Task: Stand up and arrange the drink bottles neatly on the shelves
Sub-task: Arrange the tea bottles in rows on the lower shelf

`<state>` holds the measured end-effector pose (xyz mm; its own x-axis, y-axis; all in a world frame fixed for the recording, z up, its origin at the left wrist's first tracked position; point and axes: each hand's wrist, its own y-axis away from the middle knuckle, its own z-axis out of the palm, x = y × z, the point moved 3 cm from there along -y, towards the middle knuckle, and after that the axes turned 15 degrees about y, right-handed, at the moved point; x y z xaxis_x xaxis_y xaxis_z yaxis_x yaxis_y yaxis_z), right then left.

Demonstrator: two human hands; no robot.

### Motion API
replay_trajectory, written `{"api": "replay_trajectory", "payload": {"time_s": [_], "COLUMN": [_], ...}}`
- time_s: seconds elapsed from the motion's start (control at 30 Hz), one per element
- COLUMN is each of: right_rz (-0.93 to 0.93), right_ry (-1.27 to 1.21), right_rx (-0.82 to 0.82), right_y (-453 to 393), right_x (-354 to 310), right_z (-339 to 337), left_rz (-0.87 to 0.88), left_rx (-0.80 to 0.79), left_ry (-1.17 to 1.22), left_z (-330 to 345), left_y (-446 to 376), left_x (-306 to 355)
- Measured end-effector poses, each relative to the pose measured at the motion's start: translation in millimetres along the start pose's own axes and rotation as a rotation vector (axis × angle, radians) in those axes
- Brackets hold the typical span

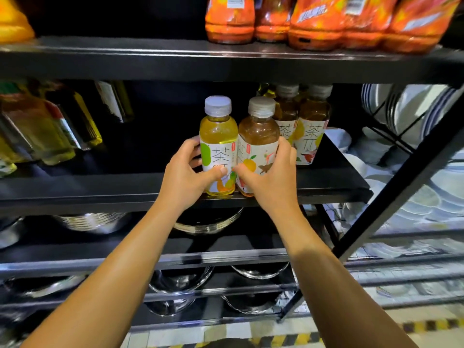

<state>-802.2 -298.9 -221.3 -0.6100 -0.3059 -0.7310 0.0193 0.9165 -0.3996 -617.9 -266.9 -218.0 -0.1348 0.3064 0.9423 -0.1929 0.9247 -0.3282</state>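
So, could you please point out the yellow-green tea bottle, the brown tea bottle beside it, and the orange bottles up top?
yellow-green tea bottle (pixel 218 129): head view, liquid above label.
brown tea bottle (pixel 258 131): head view, upper body.
orange bottles (pixel 229 26): head view, leftmost bottle's base.

two bare forearms reach up and forward from the bottom of the view, wrists nearly straight. the left hand (pixel 187 172) curls around a bottle, thumb across the front, fingers (pixel 194 144) wrapped behind. the right hand (pixel 270 175) grips a neighbouring bottle likewise, thumb in front. the two thumbs nearly meet.
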Motion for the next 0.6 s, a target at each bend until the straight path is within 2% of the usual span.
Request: {"api": "replay_trajectory", "payload": {"time_s": [0.1, 0.27, 0.4, 0.6], "right_rz": [0.041, -0.006, -0.028, -0.015], "right_ry": [-0.2, -0.227, -0.266, -0.135], "right_rx": [-0.131, -0.032, -0.075, 0.029], "right_y": [3.3, 9.4, 10.2, 14.3], "right_x": [11.6, 14.2, 9.4, 2.5], "right_z": [-9.2, -12.0, -13.7, -21.0], "left_rz": [-0.026, -0.04, -0.062, -0.056], "left_rx": [0.011, 0.014, -0.028, -0.108], "left_ry": [0.017, 0.011, 0.039, 0.063], "left_z": [-1.7, -0.8, -0.7, 14.6], "left_y": [-0.7, -0.8, -3.0, -0.6], "left_x": [-0.4, 1.1, 3.7, 10.6]}}
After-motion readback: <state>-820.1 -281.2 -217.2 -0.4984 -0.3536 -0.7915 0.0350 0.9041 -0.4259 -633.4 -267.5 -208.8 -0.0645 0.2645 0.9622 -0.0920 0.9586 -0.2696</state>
